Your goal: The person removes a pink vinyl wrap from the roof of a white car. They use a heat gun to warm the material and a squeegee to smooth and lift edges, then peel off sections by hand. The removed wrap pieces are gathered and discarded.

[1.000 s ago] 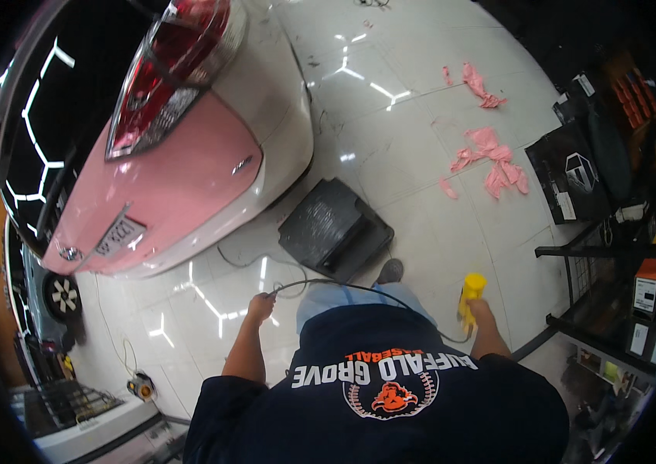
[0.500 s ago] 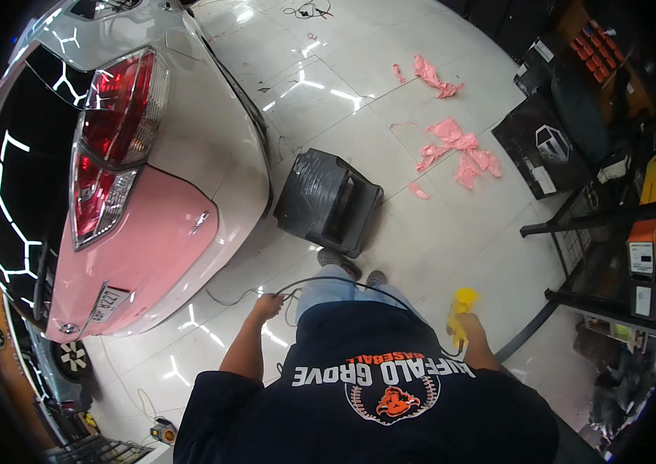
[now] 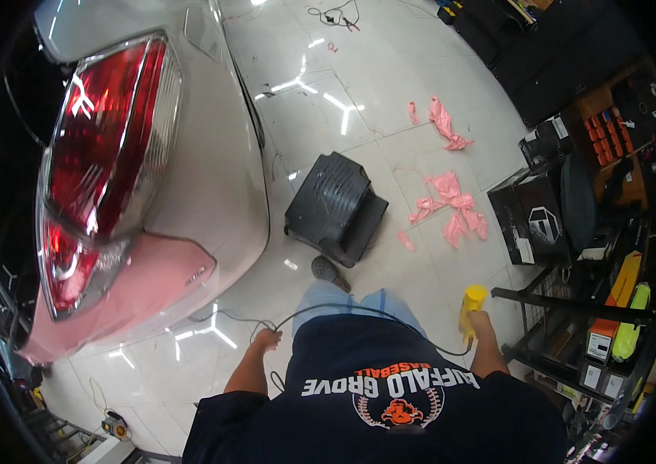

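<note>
My right hand (image 3: pixel 481 323) is closed round the handle of a yellow heat gun (image 3: pixel 473 300), held out to the right of my body. A black power cable (image 3: pixel 343 308) runs from its grip across my front to my left hand (image 3: pixel 268 339). That hand is curled on the cable, low on the left near the car. The light-coloured car (image 3: pixel 216 166) stands at my left, with a red and clear tail light (image 3: pixel 103 139) and a pink panel (image 3: pixel 134 282) below it.
A black plastic step stool (image 3: pixel 328 205) stands just ahead of my feet. Crumpled pink film scraps (image 3: pixel 451 205) lie on the tiled floor beyond it. A black shelving rack (image 3: pixel 575 305) and black boxes (image 3: pixel 536 220) line the right side. Another cable (image 3: pixel 335 14) lies farther ahead.
My view has come closer to the car's rear corner; its tail light appears larger. The stool and film scraps sit lower in view. Both hands keep their holds.
</note>
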`<state>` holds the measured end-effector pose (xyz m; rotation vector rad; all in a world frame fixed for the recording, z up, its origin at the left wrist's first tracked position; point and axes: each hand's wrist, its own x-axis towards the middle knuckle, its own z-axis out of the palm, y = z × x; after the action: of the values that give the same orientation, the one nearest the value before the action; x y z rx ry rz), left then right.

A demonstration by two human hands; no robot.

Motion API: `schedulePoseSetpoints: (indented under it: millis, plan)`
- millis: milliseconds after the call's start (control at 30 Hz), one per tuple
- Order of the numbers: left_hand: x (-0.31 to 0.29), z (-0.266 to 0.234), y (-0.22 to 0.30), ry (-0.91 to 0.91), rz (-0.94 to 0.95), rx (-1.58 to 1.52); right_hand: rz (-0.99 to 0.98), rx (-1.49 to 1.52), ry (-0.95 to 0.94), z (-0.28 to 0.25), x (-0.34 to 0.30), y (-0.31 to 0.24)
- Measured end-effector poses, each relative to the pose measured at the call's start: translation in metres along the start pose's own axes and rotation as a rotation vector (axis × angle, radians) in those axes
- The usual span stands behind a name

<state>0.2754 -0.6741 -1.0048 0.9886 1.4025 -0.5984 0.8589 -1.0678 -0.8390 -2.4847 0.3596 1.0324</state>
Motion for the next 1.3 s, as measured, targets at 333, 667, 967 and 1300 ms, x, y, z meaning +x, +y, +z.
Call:
schedulePoseSetpoints:
  millis: [333, 667, 967, 1300]
  plan:
    - [-0.065, -0.030, 0.171, 0.139, 0.235, -0.261, -0.412, 0.100, 0.099, -0.014, -0.029, -0.293]
    - [-0.019, -0.001, 0.115, 0.130, 0.238, 0.660, -0.724, 0.442, -0.176, -0.012, -0.070, -0.559]
    - [-0.196, 0.040, 0.258, 0.287, -0.134, 0.129, -1.251, 0.867, -1.045, -0.044, -0.222, -0.846]
    - [-0.251, 0.076, 0.356, 0.596, -0.195, -0.406, -1.128, 0.767, -2.219, -0.033, -0.413, -0.987]
